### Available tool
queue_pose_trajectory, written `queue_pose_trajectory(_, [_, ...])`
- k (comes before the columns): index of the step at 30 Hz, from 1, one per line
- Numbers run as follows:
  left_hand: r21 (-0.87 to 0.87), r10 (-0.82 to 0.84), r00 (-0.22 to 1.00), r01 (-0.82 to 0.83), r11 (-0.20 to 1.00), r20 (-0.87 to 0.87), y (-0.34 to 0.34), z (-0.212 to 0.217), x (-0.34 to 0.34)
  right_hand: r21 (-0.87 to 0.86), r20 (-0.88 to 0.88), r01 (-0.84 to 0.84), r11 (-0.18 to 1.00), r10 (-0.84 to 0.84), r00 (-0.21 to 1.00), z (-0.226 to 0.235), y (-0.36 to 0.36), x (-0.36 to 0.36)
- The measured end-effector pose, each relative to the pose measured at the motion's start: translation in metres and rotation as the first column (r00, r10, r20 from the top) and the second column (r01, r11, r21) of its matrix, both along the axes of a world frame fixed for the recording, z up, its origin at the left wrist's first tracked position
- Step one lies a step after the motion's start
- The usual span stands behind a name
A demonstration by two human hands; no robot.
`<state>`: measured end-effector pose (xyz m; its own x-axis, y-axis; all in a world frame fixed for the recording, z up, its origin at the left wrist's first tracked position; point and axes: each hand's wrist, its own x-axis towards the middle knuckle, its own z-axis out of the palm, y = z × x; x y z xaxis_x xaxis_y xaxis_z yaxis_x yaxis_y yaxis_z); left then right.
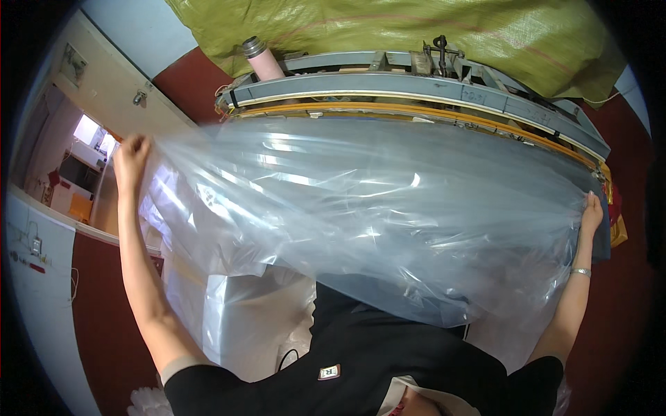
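Observation:
A wide sheet of clear plastic film [368,201] stretches between my two raised hands, creased and shiny. My left hand [132,152] is closed on its left end, with folds fanning out from the fist. At the far right, my right hand [592,211] grips the gathered right end; a bracelet [581,272] circles that wrist. The film's far edge lies along the front of a long grey metal machine frame [361,83], and its lower edge hangs in front of my black shirt.
An orange strip [388,107] runs along the frame. A pink thermos [263,61] and a metal clamp [440,55] stand on it. Behind hangs a yellow-green woven sheet [388,28]. To the left is an open door [104,76]; more whitish plastic [243,312] lies below.

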<state>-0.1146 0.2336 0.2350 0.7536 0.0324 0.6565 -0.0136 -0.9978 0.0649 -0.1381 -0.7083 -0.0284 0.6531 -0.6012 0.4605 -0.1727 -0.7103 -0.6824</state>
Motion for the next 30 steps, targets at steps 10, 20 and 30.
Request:
queue_pose_trajectory(10, [-0.248,-0.522,0.82,0.468,0.848,-0.235,-0.152,-0.224,0.03,-0.348,-0.171,0.384,0.855,-0.46,0.871,-0.018,-0.095,-0.071])
queue_pose_trajectory(20, [0.0,-0.358,0.84,0.392,0.92,-0.408,-0.159,-0.219,0.114,-0.388,-0.267,0.36,0.848,-0.477,0.837,-0.011,-0.085,-0.092])
queue_pose_trajectory(30, [-0.232,-0.559,0.796,0.512,0.827,-0.234,-0.249,-0.231,0.147,-0.013,-0.085,0.232,0.973,-0.232,0.969,-0.029,-0.144,-0.122])
